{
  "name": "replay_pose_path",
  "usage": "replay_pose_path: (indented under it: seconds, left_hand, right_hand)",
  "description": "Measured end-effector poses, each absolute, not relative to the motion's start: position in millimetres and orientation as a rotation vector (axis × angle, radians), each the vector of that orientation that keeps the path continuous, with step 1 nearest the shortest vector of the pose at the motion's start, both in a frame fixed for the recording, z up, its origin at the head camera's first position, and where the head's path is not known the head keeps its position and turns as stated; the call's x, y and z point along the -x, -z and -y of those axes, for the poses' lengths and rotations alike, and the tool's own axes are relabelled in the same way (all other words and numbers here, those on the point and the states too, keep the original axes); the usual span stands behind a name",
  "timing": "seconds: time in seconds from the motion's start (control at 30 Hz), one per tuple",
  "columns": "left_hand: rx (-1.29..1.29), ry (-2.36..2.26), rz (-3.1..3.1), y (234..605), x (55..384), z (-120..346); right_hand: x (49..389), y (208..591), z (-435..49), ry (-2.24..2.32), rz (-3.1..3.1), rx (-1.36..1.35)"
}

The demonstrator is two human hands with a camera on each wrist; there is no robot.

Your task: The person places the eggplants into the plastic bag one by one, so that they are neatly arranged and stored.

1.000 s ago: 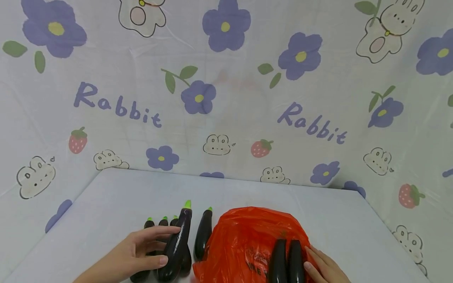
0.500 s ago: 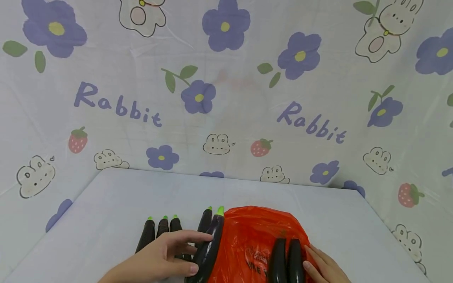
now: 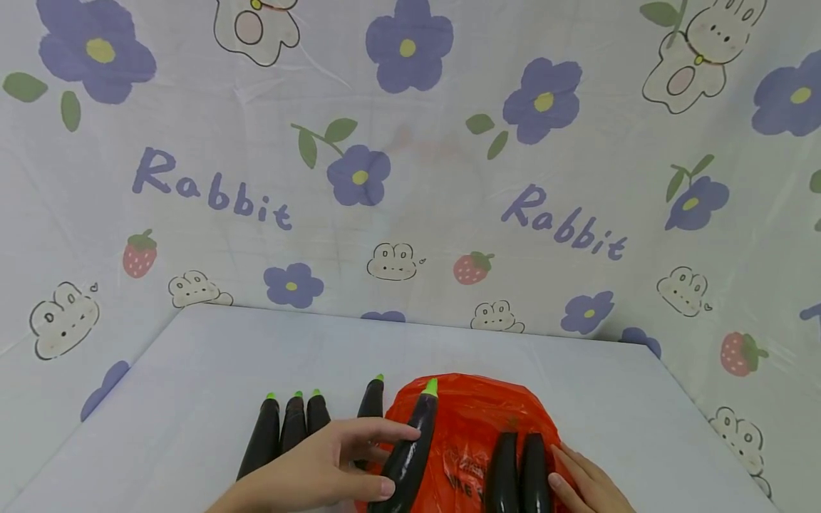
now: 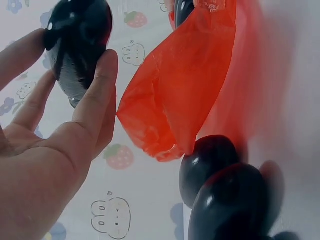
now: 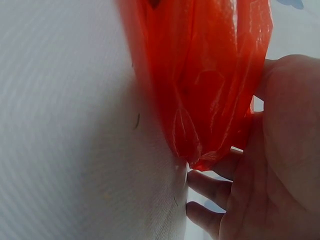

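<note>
In the head view my left hand (image 3: pixel 327 463) grips a dark, glossy eggplant (image 3: pixel 412 447), its green stem end pointing up and away. The eggplant is raised over the left part of a red plastic bag (image 3: pixel 462 402); the left wrist view shows thumb and fingers around its rounded end. My right hand (image 3: pixel 593 484) holds the bag's right edge, the red film passing between thumb and fingers in the right wrist view. Two eggplants lie side by side on the bag at right, one here (image 3: pixel 503 470); whether they are inside its mouth is unclear.
On the white table (image 3: pixel 192 370), another eggplant (image 3: pixel 370 400) lies left of the bag, partly behind my left hand. Three more eggplants (image 3: pixel 260 436) lie in a row farther left. A patterned cloth (image 3: pixel 423 206) hangs behind the table's far edge.
My left hand has carried the eggplant rightward, from beside the other eggplants to above the bag's left part. The right hand and the bag stay nearly still.
</note>
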State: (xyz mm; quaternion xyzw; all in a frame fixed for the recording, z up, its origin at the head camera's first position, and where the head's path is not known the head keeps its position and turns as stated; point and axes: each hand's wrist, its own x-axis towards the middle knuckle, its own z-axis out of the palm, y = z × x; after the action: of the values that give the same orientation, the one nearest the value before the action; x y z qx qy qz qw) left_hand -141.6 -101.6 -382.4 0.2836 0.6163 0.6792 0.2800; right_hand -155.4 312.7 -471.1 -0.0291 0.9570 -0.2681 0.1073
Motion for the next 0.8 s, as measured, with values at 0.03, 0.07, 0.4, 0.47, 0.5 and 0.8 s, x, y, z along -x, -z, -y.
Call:
replay_pose_path:
  seconds: [0.03, 0.07, 0.4, 0.47, 0.5, 0.8]
  left_hand:
    - [-0.755, -1.823, -1.645, 382.6, 142.3, 100.4]
    - [-0.749, -1.824, -1.644, 383.0, 142.9, 99.1]
    - [-0.760, -1.805, -1.695, 385.3, 149.2, 88.3]
    - [-0.761, -1.783, -1.755, 385.9, 150.6, 84.9]
    - [-0.756, -1.770, -1.791, 386.2, 151.3, 82.9]
    - [-0.701, -1.634, -1.991, 389.0, 156.5, 63.2]
  right_hand:
    - [155.3, 471.0, -312.8, 0.788, -2.818, 0.086]
    - [155.4, 470.8, -312.9, 0.790, -2.817, 0.088]
    - [156.5, 469.8, -312.9, 0.795, -2.807, 0.096]
    - [156.3, 469.7, -313.1, 0.795, -2.806, 0.097]
    - [156.4, 469.7, -313.2, 0.799, -2.804, 0.101]
    - [156.0, 469.7, -313.6, 0.814, -2.805, 0.109]
